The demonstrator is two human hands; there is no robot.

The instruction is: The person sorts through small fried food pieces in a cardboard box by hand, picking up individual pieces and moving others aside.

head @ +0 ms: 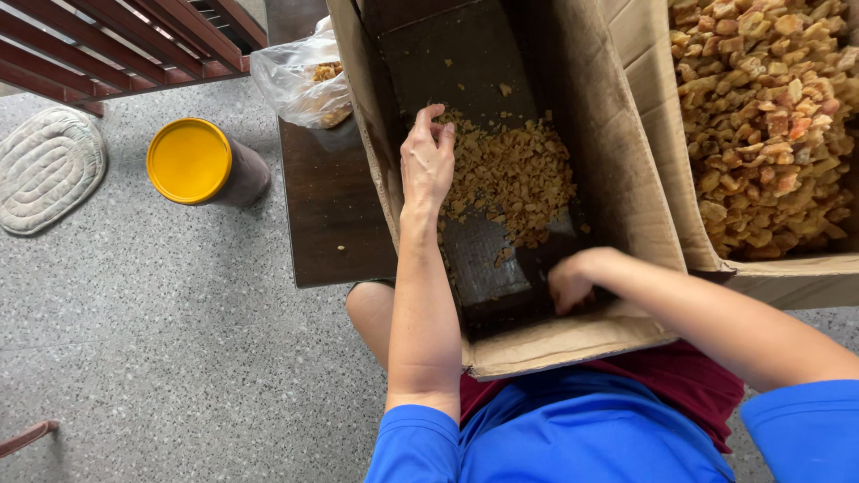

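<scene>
Inside the open cardboard box [617, 134], the dark floor lies bare at the far end and near the front wall; a heap of small tan pieces [512, 179] covers the middle. The box walls hem both sides. The left hand [426, 161] and right hand [570, 282] occupy the interior.

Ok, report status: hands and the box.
Left hand open on chips. Right hand curled at near wall, grip unclear. Cardboard box part-filled. Nothing blocking.
</scene>
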